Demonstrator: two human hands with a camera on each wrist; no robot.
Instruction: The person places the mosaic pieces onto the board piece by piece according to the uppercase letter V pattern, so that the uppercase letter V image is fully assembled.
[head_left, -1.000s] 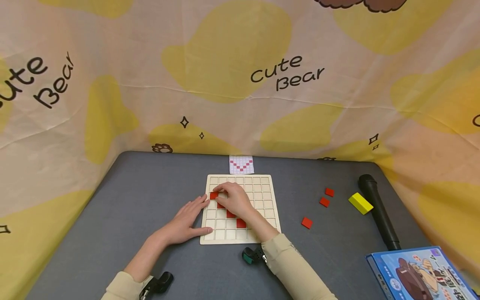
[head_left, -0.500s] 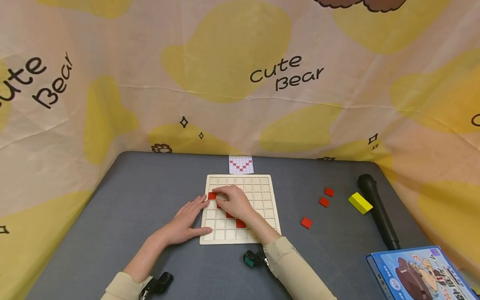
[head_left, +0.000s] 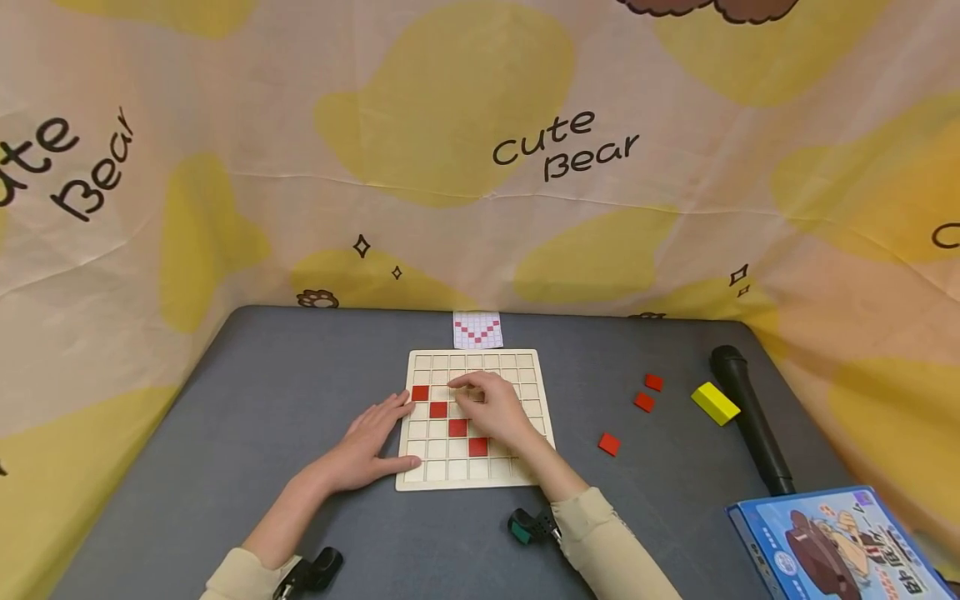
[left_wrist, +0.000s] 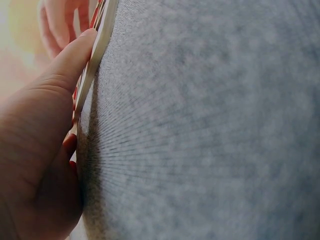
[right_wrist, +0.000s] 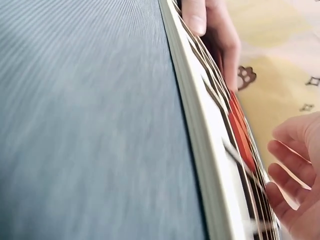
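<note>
Right hand (head_left: 495, 408) over gridded board (head_left: 506, 472) — “cute Bear” backdrop (head_left: 450, 158)

Head view evenly lit; left wrist view dim, tabletop (left_wrist: 225, 125) blurred.

Board (head_left: 456, 448): partly hidden | blue box (head_left: 832, 542): cut off | left-wrist tabletop (left_wrist: 210, 125): blurred

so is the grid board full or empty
Partly filled: four red tiles sit in the board; other visible cells are bare. The right hand hides some.
</note>
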